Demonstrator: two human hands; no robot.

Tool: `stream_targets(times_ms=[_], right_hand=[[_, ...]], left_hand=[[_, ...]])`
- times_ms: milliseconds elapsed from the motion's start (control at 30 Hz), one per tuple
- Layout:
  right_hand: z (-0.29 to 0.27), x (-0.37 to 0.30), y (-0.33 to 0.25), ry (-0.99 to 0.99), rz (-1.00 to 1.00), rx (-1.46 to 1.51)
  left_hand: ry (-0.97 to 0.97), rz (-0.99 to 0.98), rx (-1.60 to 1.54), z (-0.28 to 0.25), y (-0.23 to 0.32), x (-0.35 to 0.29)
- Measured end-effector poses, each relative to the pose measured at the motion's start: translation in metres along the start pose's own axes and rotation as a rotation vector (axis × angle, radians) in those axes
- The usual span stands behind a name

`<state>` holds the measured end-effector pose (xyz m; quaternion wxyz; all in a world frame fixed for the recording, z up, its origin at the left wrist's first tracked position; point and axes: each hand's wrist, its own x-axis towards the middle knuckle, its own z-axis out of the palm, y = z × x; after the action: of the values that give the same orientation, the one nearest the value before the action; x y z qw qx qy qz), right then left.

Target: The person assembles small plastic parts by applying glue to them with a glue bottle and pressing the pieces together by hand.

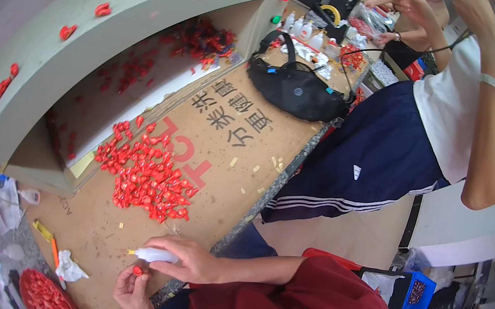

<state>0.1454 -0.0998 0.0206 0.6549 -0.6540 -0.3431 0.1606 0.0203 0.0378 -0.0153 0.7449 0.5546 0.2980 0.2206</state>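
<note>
My right hand (192, 260) is closed around a small white squeeze bottle (157, 255) with a thin yellowish tip, held nearly level and pointing left. Just below it, my left hand (135, 296) pinches a small round red plastic piece (138, 270) between its fingertips. The bottle's tip is close to that piece but apart from it. Beyond my hands, a heap of similar red pieces (151, 178) lies on the cardboard-covered bench (238, 175). At the lower left stands a red container (38, 289) filled with small red parts.
A grey arched housing (148, 5) with more red pieces inside stands along the bench's far side. A black bag (299, 88) and several white bottles (304, 30) sit further up. Crumpled tissue (72, 268) and an orange tool (55, 252) lie nearby. A person in white (464, 78) stands to the right.
</note>
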Motion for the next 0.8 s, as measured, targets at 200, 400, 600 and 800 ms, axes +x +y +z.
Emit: stream_targets(times_ms=[200, 400, 600, 800], right_hand=[[-0.024, -0.015, -0.016, -0.053, 0.188, 0.052], [-0.031, -0.006, -0.017, -0.126, -0.071, -0.189], [-0.020, -0.005, -0.013, -0.156, -0.067, -0.182], [-0.017, -0.004, -0.012, -0.149, -0.073, -0.173]], left_hand=[[-0.001, -0.023, 0.001, 0.009, 0.012, -0.004], [-0.071, -0.021, -0.080, 0.009, 0.012, -0.005], [-0.140, -0.020, -0.153, 0.005, 0.010, -0.008], [-0.112, 0.009, -0.175, 0.008, 0.014, -0.008]])
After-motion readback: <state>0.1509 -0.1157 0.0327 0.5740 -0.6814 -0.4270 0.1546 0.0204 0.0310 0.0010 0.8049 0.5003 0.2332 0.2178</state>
